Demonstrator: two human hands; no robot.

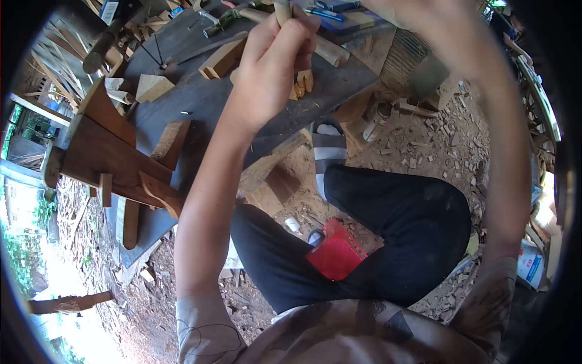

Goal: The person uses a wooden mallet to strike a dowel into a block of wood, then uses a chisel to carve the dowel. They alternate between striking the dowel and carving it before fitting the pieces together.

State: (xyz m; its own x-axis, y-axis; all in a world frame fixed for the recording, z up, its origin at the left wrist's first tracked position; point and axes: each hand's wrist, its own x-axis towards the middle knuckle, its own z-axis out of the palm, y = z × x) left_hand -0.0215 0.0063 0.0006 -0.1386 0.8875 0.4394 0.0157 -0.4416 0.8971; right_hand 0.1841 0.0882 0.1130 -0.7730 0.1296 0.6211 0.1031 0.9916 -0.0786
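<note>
Nearest: patterned grey shirt sleeves, black trousers, person seated with knees bent. A red perforated plastic piece (335, 250) sits at the lap between the legs. One foot in a grey-and-white striped slide sandal (328, 147) rests on dirt ground littered with wood chips (442, 139).

Mid: left hand (271, 70) raised over the bench, fingers closed around a slim pale wooden stick (282, 11) held roughly upright; its top runs out of the frame. Small tan offcut pieces (302, 82) show just below the fist; can't tell whether they're in the grip or lying on the bench behind.

Right hand (397, 11): arm reaches up and across, hand mostly cut off at the top edge, so can't tell if it's open or gripping anything.

Far: dark weathered plank bench (200, 97) with light wooden blocks (223, 59), a round pale wooden handle-like dowel (330, 51), metal tools (218, 18) near the top edge, and a brown wooden jig frame (109, 151) at the left end.

Step, as I read it: hand-working or fitting the stick over the bench, both hands up at the workpiece. Next move calls for a firm left grip and the right hand meeting the stick's upper end, clear of the bench clutter.
</note>
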